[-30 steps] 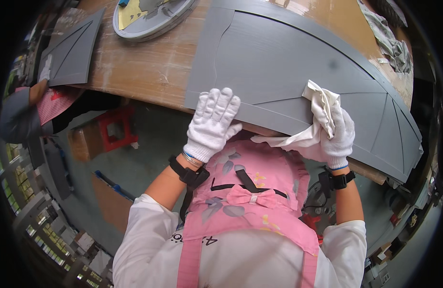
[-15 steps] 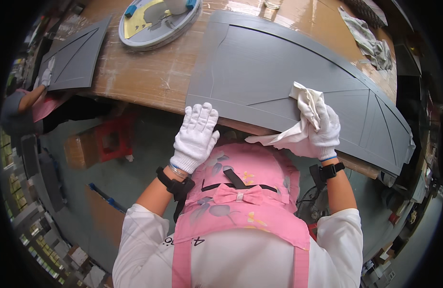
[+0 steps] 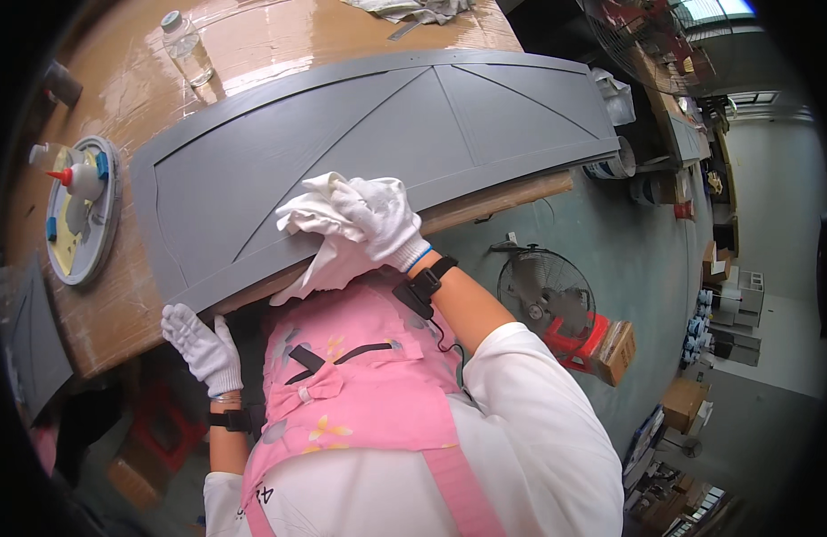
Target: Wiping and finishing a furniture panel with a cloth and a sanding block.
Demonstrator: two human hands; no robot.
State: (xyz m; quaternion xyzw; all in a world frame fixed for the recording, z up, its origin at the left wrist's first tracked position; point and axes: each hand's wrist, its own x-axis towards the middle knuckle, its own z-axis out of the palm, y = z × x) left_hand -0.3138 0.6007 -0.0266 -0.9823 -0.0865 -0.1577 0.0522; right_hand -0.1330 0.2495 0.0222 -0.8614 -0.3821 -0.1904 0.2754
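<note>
A long grey panel with raised framing and diagonal grooves lies on the table in front of me. My right hand, in a white knit glove, is closed on a crumpled white cloth over the panel's near edge. Part of the cloth rests on the panel, while a loose end hangs down past the edge toward my pink apron. My left hand, gloved too, is at the table edge by the panel's near left corner. Its fingers are stretched and it holds nothing.
A clear bottle stands behind the panel. To the left is a round grey lid carrying a red-tipped squeeze bottle and blue blocks. Another grey panel lies far left. A floor fan stands at right, near a cardboard box.
The view has swung to the right, bringing the fan and right side of the room in. My right hand still grips the cloth, now bunched more; my left remains near the panel's corner, fingers spread.
</note>
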